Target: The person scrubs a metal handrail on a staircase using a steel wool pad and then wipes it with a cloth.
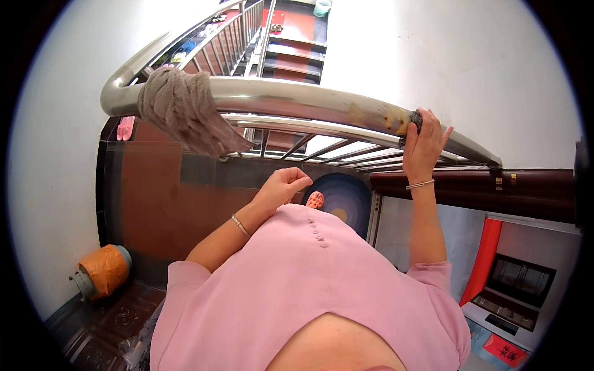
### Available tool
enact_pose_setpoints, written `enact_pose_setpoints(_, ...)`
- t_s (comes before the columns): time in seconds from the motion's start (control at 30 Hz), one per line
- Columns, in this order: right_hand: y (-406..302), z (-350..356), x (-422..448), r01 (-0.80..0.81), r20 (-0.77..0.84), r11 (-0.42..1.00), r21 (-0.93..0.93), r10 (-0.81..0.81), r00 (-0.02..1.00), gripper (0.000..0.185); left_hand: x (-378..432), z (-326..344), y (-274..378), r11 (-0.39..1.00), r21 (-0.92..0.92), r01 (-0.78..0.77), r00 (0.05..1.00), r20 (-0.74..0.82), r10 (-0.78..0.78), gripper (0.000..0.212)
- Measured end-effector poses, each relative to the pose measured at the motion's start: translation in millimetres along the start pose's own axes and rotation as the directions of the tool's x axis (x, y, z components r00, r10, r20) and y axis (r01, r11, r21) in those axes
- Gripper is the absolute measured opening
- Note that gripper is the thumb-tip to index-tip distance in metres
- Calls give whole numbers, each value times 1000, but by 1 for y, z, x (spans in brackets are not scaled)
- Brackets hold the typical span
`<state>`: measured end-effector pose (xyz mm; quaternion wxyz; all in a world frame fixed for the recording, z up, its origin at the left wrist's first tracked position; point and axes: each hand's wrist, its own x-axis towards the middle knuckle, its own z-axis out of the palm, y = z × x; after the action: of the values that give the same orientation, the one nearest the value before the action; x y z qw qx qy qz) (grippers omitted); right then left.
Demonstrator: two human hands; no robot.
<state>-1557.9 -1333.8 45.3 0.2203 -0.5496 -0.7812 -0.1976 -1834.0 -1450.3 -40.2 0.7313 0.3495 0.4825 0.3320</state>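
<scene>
My right hand [424, 141] presses a dark steel-wool scourer [415, 123] against the thick stainless-steel handrail [297, 95], near the rail's right end. Yellowish-brown stains [394, 119] mark the metal just left of the scourer. Most of the scourer is hidden under my fingers. In front of my body, my left hand [287, 184] hovers below the rail with its fingers curled together, and I see nothing in it. A grey-brown cloth [178, 106] is draped over the handrail toward its left end, one corner hanging down.
Metal balusters [297, 147] stand beneath the rail, with stairs [294, 58] beyond. A round blue mat [352, 199] lies near my feet. A gas cylinder [104, 271] wrapped in orange plastic stands at lower left. Pink slippers [125, 128] lie by the left wall. A dark red door frame [464, 188] borders the right.
</scene>
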Motion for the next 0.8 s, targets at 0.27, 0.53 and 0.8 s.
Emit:
enact_pose_setpoints(0.27,-70,-19,44,622,165,749,228,-659,734,70,-24,-20,-6,995,-86,-44,996,-85,37,19)
enact_pose_setpoints(0.53,-173,9,74,680,-50,675,287,-698,714,65,-38,-3,-21,981,-153,-117,979,-183,88,16)
enact_pose_setpoints(0.8,-47,-17,59,622,166,756,206,-653,739,56,-44,18,-22,964,-195,-183,945,-305,118,15)
